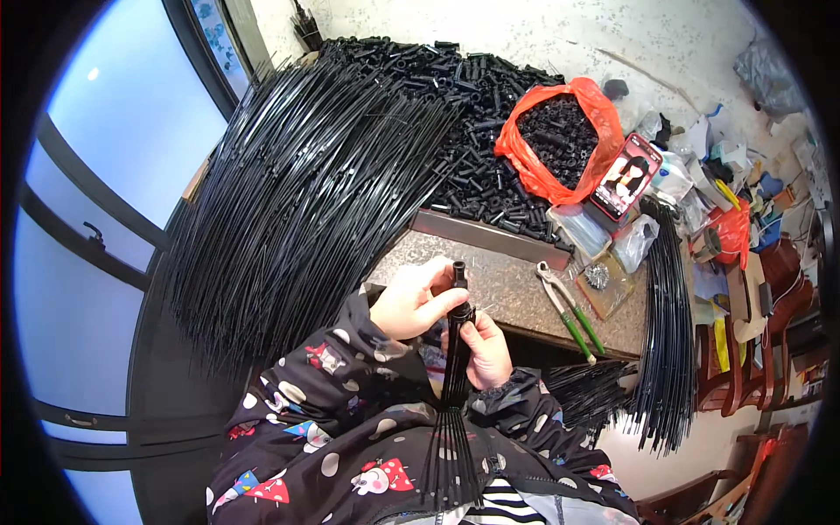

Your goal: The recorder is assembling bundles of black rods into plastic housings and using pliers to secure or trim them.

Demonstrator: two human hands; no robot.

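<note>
My left hand (413,299) grips a short black plastic tube (458,278) at the top of a bundle of thin black rods (453,411). My right hand (486,350) is closed round the same bundle just below the tube. The rods fan out downward over my patterned dark sleeves and lap. Both hands work above the near edge of a speckled stone tabletop (512,289).
A big heap of long black rods (297,192) fills the left. Behind it lies a pile of small black tubes (472,122), and an orange bag (560,140) holds more. Green-handled pliers (569,311), a phone (626,177) and another rod bundle (667,324) lie to the right.
</note>
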